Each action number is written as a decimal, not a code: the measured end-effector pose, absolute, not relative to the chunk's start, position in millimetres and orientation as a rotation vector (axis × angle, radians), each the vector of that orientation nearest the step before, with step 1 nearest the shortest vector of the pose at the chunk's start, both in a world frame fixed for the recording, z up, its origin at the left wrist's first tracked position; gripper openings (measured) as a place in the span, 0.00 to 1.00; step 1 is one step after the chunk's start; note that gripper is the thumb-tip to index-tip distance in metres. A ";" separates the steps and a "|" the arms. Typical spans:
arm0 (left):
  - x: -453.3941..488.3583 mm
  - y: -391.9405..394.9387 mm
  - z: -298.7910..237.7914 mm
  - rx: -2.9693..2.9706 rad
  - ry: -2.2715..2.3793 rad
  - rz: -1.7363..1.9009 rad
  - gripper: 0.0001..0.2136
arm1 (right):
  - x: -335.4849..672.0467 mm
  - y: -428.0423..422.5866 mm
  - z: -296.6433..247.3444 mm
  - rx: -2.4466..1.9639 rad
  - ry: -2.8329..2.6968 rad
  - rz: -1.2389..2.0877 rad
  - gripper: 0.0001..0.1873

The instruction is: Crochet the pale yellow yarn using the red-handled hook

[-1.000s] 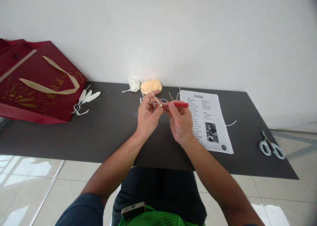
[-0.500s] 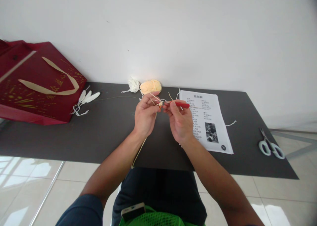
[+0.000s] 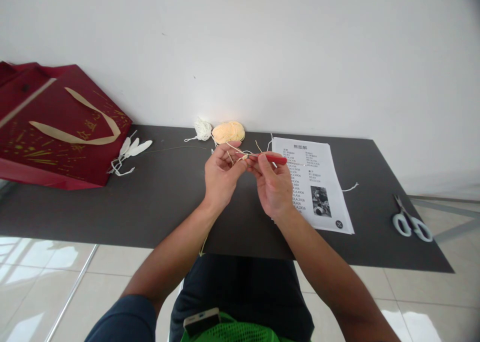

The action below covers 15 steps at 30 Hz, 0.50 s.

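Note:
My right hand (image 3: 275,184) is closed around the red handle of a crochet hook (image 3: 273,159), whose thin metal shaft points left. Between the thumb and fingers of my left hand (image 3: 221,174) is a small piece of cream crochet work (image 3: 245,157), mostly hidden by the fingertips. A strand of cream yarn (image 3: 231,146) runs over the raised left forefinger. The hook's tip lies at the crochet work, but whether it is inside a stitch I cannot tell. Behind my left hand, a ball of peach-cream yarn (image 3: 228,132) rests against the wall.
Printed sheets (image 3: 330,182) lie under and beyond my right hand. Scissors (image 3: 411,222) sit at the table's right end. A white yarn ball (image 3: 203,129) stands by the wall. White crocheted pieces (image 3: 138,147) lie beside a dark red gift bag (image 3: 67,132) at left.
My left hand has tilted slightly, its thumb moving right over the crochet work. The hook's metal shaft shows a little more to the left. The crochet hook stays in my right hand.

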<state>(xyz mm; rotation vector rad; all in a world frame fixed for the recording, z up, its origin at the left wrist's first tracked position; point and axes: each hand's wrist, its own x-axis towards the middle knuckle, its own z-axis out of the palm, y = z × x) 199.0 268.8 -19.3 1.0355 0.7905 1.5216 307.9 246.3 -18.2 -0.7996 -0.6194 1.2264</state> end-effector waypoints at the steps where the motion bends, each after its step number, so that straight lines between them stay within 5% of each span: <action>1: 199.0 268.7 -19.4 1.041 0.787 1.520 0.18 | 307.7 246.0 -18.0 -0.808 -0.621 1.225 0.14; 15: 197.8 270.1 -19.3 0.996 0.769 1.490 0.15 | 310.3 245.0 -19.3 -0.831 -0.710 1.152 0.09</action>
